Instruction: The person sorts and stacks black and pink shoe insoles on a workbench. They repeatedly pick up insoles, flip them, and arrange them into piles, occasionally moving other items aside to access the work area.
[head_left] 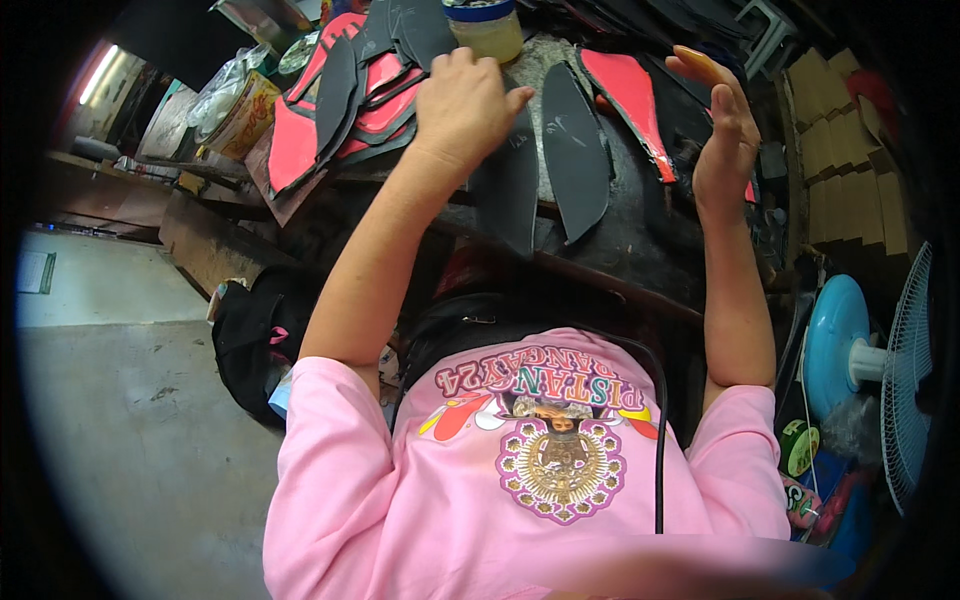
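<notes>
My left hand (pixel 462 112) lies palm down over the work table, thumb stretched to the right and fingers bent forward, their tips hidden. It covers the upper end of a long black flat cut-out (pixel 507 190). To its right lies a leaf-shaped black cut-out (pixel 575 150) with pale marks. My right hand (pixel 728 135) is raised on edge at the table's right side, fingers extended and apart from the thumb, nothing seen in it. One fingertip looks yellowish. Beside it lies a coral-red cut-out (pixel 625 95) with a dark rim. Left of my left hand, several black and coral-red pieces (pixel 345 100) overlap.
A jar with a blue rim (pixel 485 30) stands beyond my left hand. A printed tub (pixel 245 110) with plastic on it is at the far left. Stacked brown sheets (pixel 845 150) and a blue-and-white fan (pixel 845 345) are on the right. A black bag (pixel 250 345) hangs below the table.
</notes>
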